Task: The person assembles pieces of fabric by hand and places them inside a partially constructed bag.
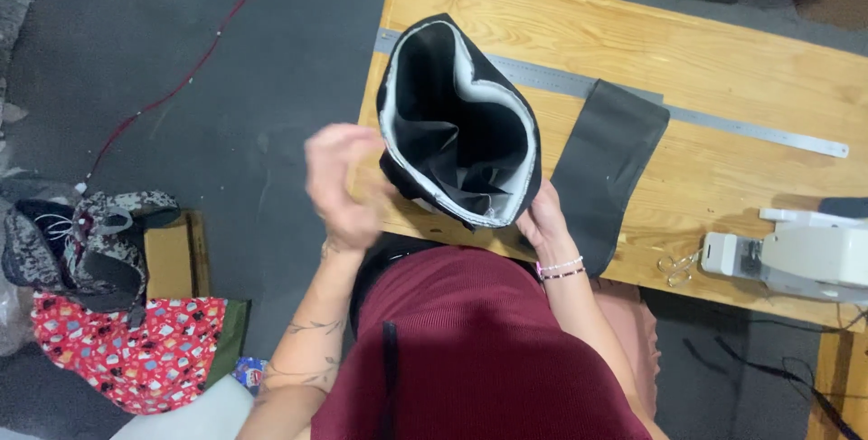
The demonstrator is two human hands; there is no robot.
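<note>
Black fabric bag [457, 128], grey-white lined, stands mouth-up at the near edge of the wooden worktop [723, 69]. Right hand [547, 218] grips its lower right corner. Left hand [342, 185] is blurred, fingers loosely open, holding nothing, just beside the bag's left side. Best to brace both lower corners so the mouth stays open. Dark fabric strip [601, 169] and steel ruler [723, 119] lie alongside.

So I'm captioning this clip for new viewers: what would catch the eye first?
The open black fabric pouch with pale lining, held up over the near edge of the wooden table. The right hand grips its lower edge; the blurred left hand is beside it. Behind lie a metal ruler and a dark strip.
</note>
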